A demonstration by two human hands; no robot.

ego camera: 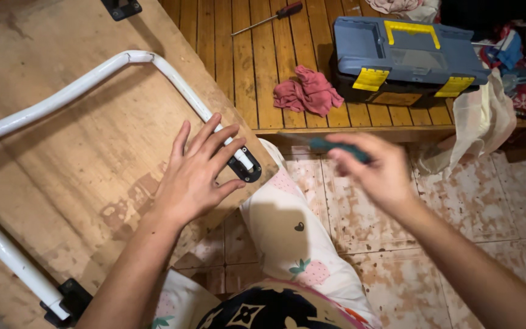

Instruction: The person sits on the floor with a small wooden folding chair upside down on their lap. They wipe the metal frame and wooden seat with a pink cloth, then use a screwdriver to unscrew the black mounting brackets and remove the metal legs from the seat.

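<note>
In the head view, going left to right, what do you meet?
White metal tube on the wooden board → left hand resting by the tube's black bracket → pink rag → right hand holding a teal-handled tool → blue toolbox.

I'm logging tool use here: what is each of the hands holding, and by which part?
The right hand grips a blurred teal-handled tool by its handle; its tip isn't visible. The left hand holds nothing, resting flat on the white metal tube near its black bracket.
</note>
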